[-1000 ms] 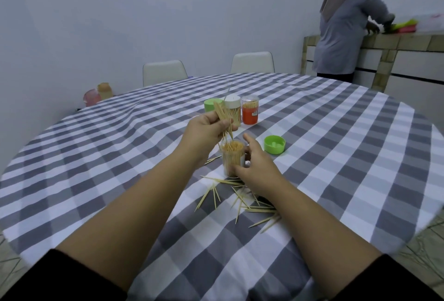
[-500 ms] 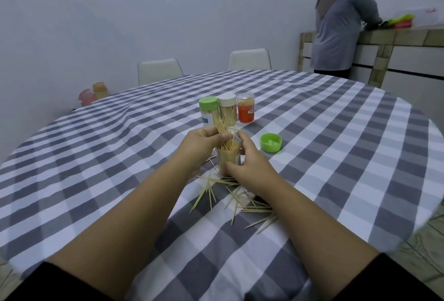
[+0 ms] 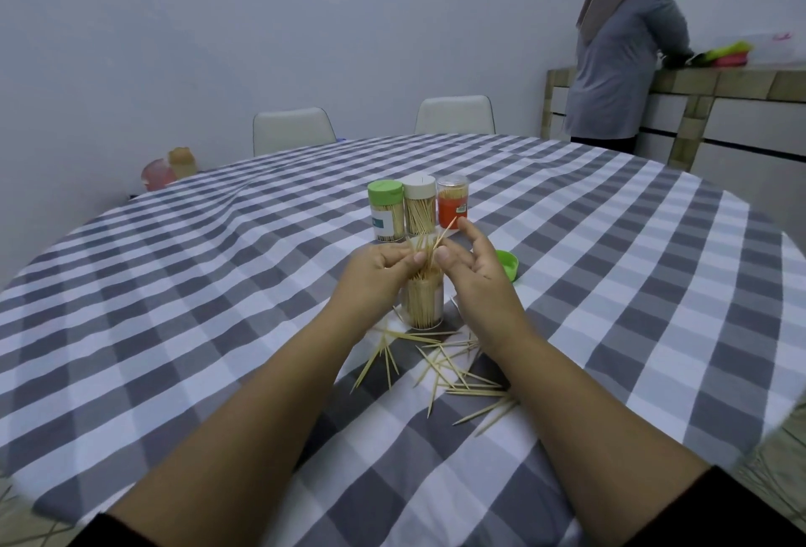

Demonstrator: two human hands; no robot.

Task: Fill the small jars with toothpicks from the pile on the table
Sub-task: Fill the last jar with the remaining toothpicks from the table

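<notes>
Two hands work a bunch of toothpicks into an open jar on a checked tablecloth.

The left hand [image 3: 375, 269] pinches a bunch of toothpicks [image 3: 425, 252] over the nearly full open jar [image 3: 422, 301]; the right hand [image 3: 473, 269], fingers loosely spread, steadies the sticks with its thumb. The pile [image 3: 440, 365] lies just in front of the jar. Judged risk: the crowded jar may refuse the splayed bunch, spilling sticks or tipping over. Half a second ago the right hand was wrapped round the jar; now it has let go.
</notes>
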